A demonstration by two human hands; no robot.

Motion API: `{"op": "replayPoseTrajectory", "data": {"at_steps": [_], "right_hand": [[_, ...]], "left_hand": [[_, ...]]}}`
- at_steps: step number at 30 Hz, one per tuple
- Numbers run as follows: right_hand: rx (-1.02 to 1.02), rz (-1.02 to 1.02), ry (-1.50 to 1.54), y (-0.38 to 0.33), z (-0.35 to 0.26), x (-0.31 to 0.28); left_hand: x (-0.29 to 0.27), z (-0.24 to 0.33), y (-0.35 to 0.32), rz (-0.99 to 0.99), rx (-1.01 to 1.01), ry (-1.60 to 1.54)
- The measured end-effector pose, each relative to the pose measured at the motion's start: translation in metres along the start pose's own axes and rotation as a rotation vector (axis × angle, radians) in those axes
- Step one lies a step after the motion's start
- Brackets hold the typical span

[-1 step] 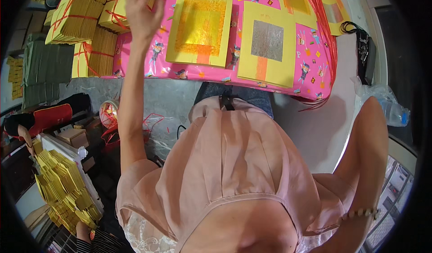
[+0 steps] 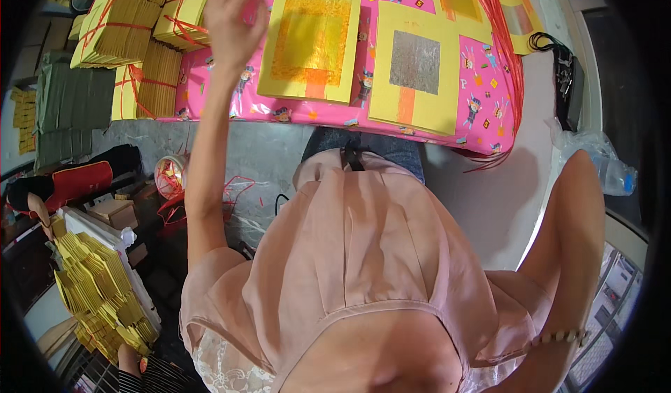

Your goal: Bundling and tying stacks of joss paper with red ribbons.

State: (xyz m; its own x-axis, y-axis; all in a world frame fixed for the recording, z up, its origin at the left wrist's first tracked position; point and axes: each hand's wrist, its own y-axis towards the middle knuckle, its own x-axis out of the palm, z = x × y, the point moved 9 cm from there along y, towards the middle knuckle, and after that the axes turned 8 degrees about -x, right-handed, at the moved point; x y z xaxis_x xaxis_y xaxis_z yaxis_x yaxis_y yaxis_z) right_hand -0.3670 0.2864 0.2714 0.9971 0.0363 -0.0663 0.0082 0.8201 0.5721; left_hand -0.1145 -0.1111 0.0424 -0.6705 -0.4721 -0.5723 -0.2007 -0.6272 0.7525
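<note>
"Table (image 2: 328, 115), the largest item: how is it entered?"

"Dressed in a pink cover printed with small cartoon figures, set across the upper part of the view."

"Next in size?"

"Tied bundles (image 2: 133, 15) of yellow paper, bound in red, piled at the left end of the table. Low on the left, a heap of yellow paper (image 2: 105, 281), with a co-worker's hand (image 2: 42, 217) at its upper edge."

"And the flat stacks?"

"Two, nearest the person. Gold-panelled stack (image 2: 311, 50): yellow border, orange band at the foot of the panel, lying flat at mid-table by the near edge. Silver-panelled stack (image 2: 414, 64): similar band, lying to its right, a strip of pink between."

"Lesser goods?"

"Red cords (image 2: 514, 78), long, draped over the right end. Clear plastic bottle (image 2: 615, 173), blue-capped, beyond that end."

"Hands?"

"Left hand (image 2: 234, 26): just beside the left edge of the gold-panelled stack, fingers loosely bent, thumb spread away, nothing seen in its grasp; the fingertips run to the upper edge of the view. Contact with the stack cannot be told. Right hand: out of view, the forearm folded back; its state cannot be told."

"Smallest piece?"

"Beaded bracelet (image 2: 559, 336), worn at the right wrist."
</note>
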Motion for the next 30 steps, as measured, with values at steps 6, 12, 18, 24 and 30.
{"op": "replayPoseTrajectory", "data": {"at_steps": [6, 12, 18, 24, 30], "right_hand": [[-0.078, -0.004, -0.072, 0.004, -0.012, -0.009], [-0.129, -0.035, -0.141, 0.025, -0.02, -0.011], [-0.167, -0.057, -0.226, 0.04, -0.029, -0.014], [-0.199, -0.044, -0.302, 0.045, -0.034, -0.024], [-0.235, -0.043, -0.369, 0.043, -0.038, -0.031]], "left_hand": [[0.045, 0.127, -0.064, -0.479, -0.009, -0.494], [0.068, 0.195, -0.106, -0.687, 0.188, -0.443], [0.082, 0.193, -0.116, -0.695, 0.134, -0.375], [0.08, 0.182, -0.117, -0.66, 0.059, -0.346], [0.079, 0.178, -0.118, -0.685, 0.027, -0.387]]}}
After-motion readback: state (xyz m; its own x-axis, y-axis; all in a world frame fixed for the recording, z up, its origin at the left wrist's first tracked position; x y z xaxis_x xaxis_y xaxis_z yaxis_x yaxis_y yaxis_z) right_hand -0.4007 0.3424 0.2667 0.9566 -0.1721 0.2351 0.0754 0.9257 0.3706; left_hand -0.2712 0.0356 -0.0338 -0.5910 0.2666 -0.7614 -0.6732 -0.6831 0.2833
